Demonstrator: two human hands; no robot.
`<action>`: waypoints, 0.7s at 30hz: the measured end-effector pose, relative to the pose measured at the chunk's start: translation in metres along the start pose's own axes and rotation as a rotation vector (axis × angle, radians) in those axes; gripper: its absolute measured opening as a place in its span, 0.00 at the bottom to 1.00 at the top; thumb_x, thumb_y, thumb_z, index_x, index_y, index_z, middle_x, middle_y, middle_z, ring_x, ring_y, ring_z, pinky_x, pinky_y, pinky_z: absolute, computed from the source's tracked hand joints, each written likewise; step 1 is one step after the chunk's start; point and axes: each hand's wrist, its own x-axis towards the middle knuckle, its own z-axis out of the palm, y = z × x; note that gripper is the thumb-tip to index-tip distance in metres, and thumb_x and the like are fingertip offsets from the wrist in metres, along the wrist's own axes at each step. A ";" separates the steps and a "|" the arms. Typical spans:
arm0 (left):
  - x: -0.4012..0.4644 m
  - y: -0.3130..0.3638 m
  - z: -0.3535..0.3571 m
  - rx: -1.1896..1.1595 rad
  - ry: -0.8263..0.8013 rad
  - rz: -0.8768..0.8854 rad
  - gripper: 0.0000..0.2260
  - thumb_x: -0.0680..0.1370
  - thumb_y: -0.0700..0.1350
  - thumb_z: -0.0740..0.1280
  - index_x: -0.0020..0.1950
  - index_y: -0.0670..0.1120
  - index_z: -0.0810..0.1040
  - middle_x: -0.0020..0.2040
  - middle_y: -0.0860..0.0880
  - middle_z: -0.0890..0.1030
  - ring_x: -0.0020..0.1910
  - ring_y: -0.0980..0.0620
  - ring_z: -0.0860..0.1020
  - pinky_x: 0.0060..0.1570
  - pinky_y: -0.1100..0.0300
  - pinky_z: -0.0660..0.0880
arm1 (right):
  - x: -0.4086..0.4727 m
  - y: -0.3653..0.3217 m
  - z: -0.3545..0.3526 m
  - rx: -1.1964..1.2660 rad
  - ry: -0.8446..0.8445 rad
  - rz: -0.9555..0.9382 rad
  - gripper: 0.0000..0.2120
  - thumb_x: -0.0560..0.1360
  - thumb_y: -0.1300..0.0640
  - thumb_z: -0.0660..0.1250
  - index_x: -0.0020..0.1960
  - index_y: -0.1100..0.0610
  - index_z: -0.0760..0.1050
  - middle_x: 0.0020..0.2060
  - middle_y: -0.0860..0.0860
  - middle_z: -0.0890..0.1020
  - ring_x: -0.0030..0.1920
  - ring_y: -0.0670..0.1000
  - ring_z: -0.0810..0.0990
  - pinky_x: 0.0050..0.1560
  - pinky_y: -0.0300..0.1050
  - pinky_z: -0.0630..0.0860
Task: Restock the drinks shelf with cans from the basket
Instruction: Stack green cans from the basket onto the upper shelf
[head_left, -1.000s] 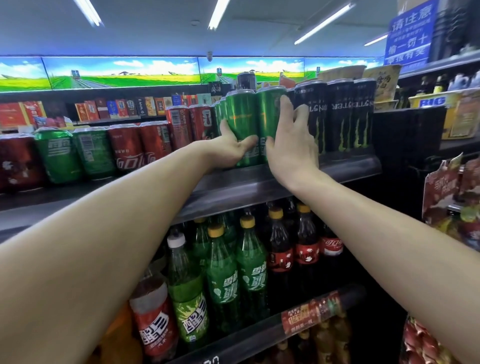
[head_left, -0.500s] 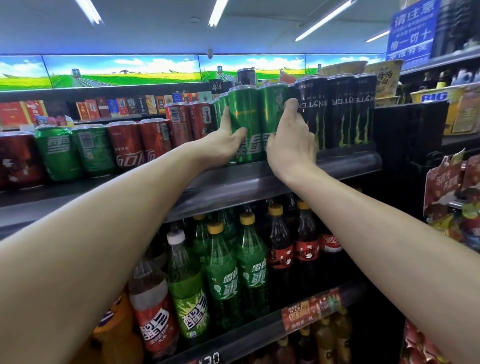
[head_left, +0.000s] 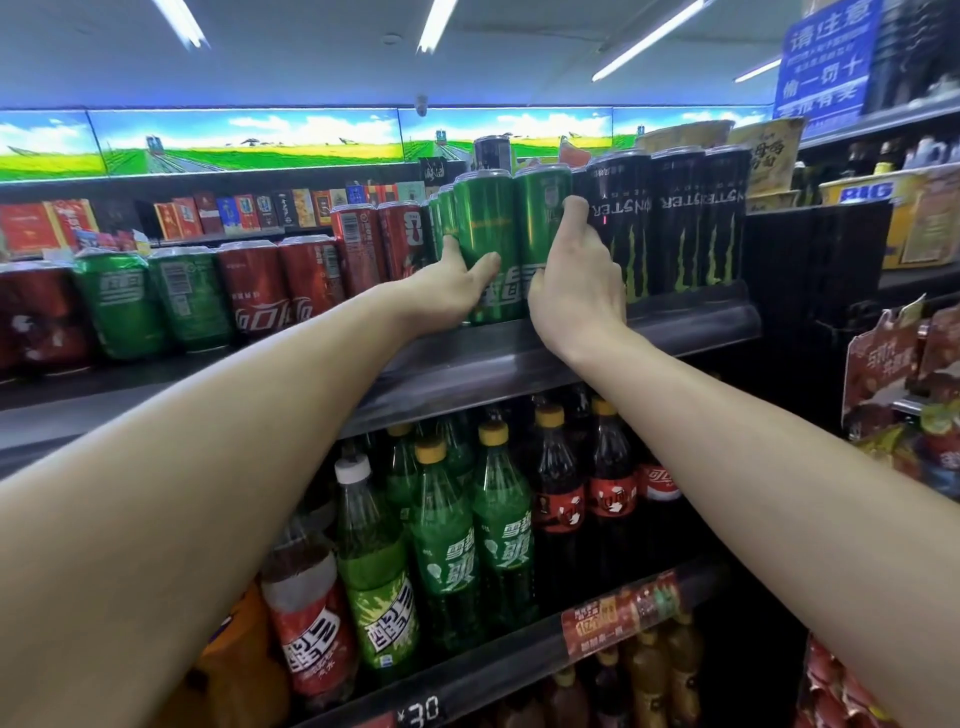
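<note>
- Shop aisle, strip lights overhead, a lit landscape panel (head_left: 249, 140) running along the back wall above the shelving.
- Top shelf (head_left: 519, 358): dark, sloped front lip, carries all cans listed below.
- Left green can (head_left: 485, 228): tall, upright at the shelf's front edge, touching its neighbour.
- Right green can (head_left: 540, 218): tall, upright, between the left green can and the black cans.
- Left hand (head_left: 452, 291): wrapped round the lower part of the left green can, thumb across the front, fingers reaching behind its left side.
- Right hand (head_left: 576, 291): gripping the right green can, palm against its lower front, fingers curled round its right side beside the black cans.
- Black cans (head_left: 675, 223): three tall ones with green claw marks, upright in a row just right of the green pair.
- Red cans (head_left: 358, 249): tall ones just left of the green pair; shorter red and green cans further left on the same shelf.
- Small boxes (head_left: 249, 213): a row on the far shelf behind the short cans.
- Lower shelf: green bottles (head_left: 498, 540) with yellow caps, dark cola bottles (head_left: 561, 499) to their right.
- Price strip (head_left: 618, 618): red label on the lower shelf's edge.
- Blue sign (head_left: 826, 57): upper right, white characters.
- Basket: not visible.
</note>
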 end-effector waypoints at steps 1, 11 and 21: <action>0.000 0.000 0.000 -0.003 0.002 -0.001 0.36 0.86 0.62 0.49 0.85 0.44 0.37 0.84 0.40 0.56 0.83 0.42 0.58 0.80 0.51 0.53 | 0.000 -0.001 0.000 0.002 -0.008 0.005 0.27 0.80 0.65 0.63 0.75 0.58 0.56 0.62 0.58 0.76 0.52 0.63 0.80 0.44 0.55 0.73; -0.007 0.001 -0.007 -0.055 0.030 0.014 0.37 0.85 0.59 0.61 0.84 0.40 0.49 0.66 0.43 0.78 0.61 0.45 0.78 0.62 0.53 0.72 | -0.001 -0.003 -0.013 0.017 -0.101 0.051 0.28 0.78 0.67 0.64 0.74 0.60 0.57 0.56 0.59 0.78 0.47 0.59 0.78 0.42 0.53 0.72; -0.006 0.000 0.000 0.000 0.049 0.012 0.37 0.85 0.60 0.60 0.84 0.39 0.49 0.75 0.37 0.71 0.71 0.39 0.73 0.64 0.51 0.68 | 0.004 -0.005 -0.011 -0.026 -0.115 0.096 0.28 0.80 0.64 0.66 0.74 0.61 0.56 0.48 0.55 0.73 0.44 0.58 0.76 0.41 0.52 0.72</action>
